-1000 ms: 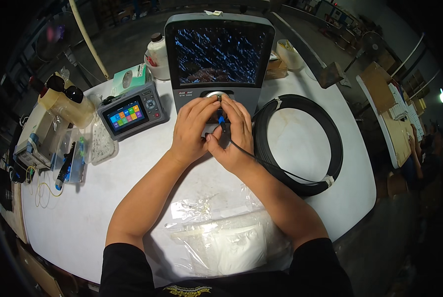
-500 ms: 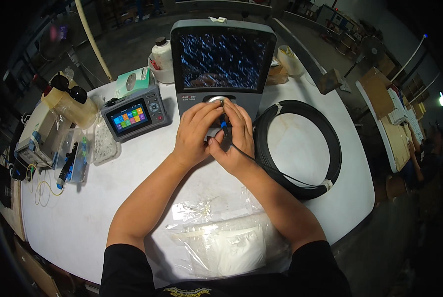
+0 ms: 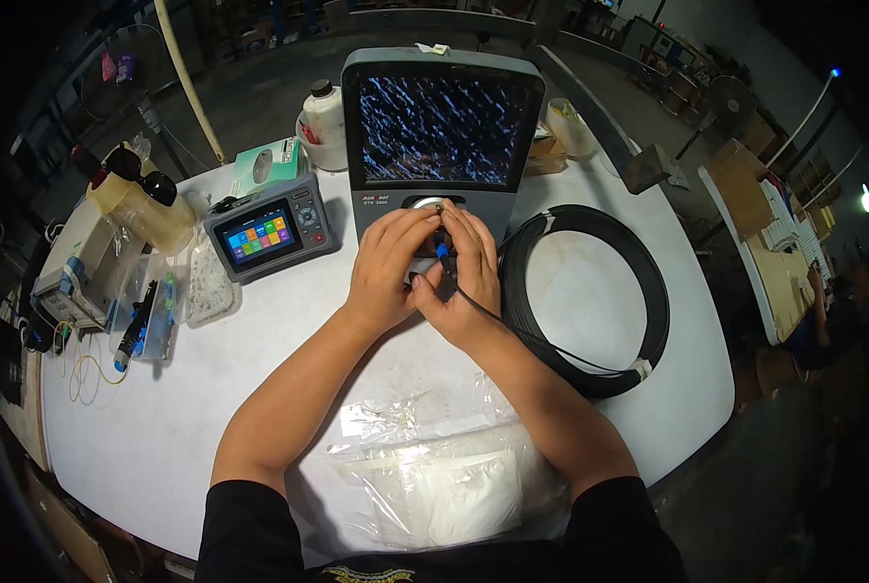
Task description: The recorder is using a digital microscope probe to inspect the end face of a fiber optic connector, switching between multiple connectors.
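Observation:
Both hands meet at the lower front of a grey inspection unit [image 3: 532,117], whose screen [image 3: 439,131] shows blue-white streaks on black. Between my fingers is a black cable connector [image 3: 442,251] with a blue part. My left hand [image 3: 386,267] curls around it from the left, fingertips against the round silver port [image 3: 425,203]. From the other side my right hand [image 3: 469,291] closes on the connector, thumb below. A thin black cable [image 3: 522,333] runs from it across my right wrist to a large black cable coil [image 3: 656,291]. The connector's tip is hidden by my fingers.
Left of the unit stands a handheld tester [image 3: 269,233] with a colour-tiled screen, a green-white box [image 3: 264,167] behind it. A clear bin [image 3: 148,311] with tools lies farther left. A plastic bag with a white packet [image 3: 473,496] rests between my forearms.
The streaks on the screen have shifted in pattern. The view has tilted slightly, so the unit sits a little lower and farther right. Both hands keep nearly the same hold on the connector.

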`<state>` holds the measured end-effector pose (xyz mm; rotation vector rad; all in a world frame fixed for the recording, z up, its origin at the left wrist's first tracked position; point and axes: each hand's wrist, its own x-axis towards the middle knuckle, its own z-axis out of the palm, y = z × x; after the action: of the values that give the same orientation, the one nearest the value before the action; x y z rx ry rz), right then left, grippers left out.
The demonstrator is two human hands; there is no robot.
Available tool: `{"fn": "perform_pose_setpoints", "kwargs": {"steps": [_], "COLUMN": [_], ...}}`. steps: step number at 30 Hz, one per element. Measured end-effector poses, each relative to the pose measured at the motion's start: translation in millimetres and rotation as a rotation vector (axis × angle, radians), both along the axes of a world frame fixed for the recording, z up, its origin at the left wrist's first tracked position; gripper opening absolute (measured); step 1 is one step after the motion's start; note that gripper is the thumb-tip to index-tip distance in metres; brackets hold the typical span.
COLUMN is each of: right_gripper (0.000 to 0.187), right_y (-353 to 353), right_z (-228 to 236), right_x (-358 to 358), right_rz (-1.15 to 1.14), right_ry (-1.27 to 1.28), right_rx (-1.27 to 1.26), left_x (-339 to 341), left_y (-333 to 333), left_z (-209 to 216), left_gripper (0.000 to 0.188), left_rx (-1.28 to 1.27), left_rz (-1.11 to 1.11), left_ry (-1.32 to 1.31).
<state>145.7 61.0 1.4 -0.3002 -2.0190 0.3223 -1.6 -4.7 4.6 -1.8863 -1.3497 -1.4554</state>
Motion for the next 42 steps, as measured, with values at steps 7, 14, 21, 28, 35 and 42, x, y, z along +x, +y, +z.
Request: {"fn": "perform_pose_setpoints", "kwargs": {"steps": [7, 14, 21, 28, 35, 42], "right_gripper": [0.083, 0.075, 0.052, 0.026, 0.026, 0.028], "right_y": [-1.9, -0.6, 6.6, 7.7, 7.5, 3.2], "right_z": [-1.2, -6.7, -21.2, -11.0, -13.3, -3.8], "right_x": [-2.6, 5.6, 2.9, -3.9, -8.0, -2.3], "right_rz": [0.014, 0.046, -0.031, -0.182, -0.141, -0.153], "right_ry": [0.062, 0.159, 0.244, 0.293, 0.302, 0.204], "right_rx": [-0.005, -0.218, -0.462, -0.495, -0.613, -0.64], "left_x": [-0.8, 1.2, 1.0, 2.4, 0.1, 1.2], "left_y": [1.8, 1.0, 0.5, 2.3, 1.1, 0.4], "left_z": [-5.1, -3.9, -4.4, -2.1, -1.8, 1.3], "left_gripper": [0.074, 0.075, 0.074, 0.067, 0.065, 0.064], "left_rx": [-0.025, -0.06, -0.095, -0.118, -0.114, -0.107], "left_rz": [-0.006, -0.013, 0.028, 0.038, 0.044, 0.047], "left_ry": [-0.082, -0.1, -0.135, -0.127, -0.128, -0.115]}}
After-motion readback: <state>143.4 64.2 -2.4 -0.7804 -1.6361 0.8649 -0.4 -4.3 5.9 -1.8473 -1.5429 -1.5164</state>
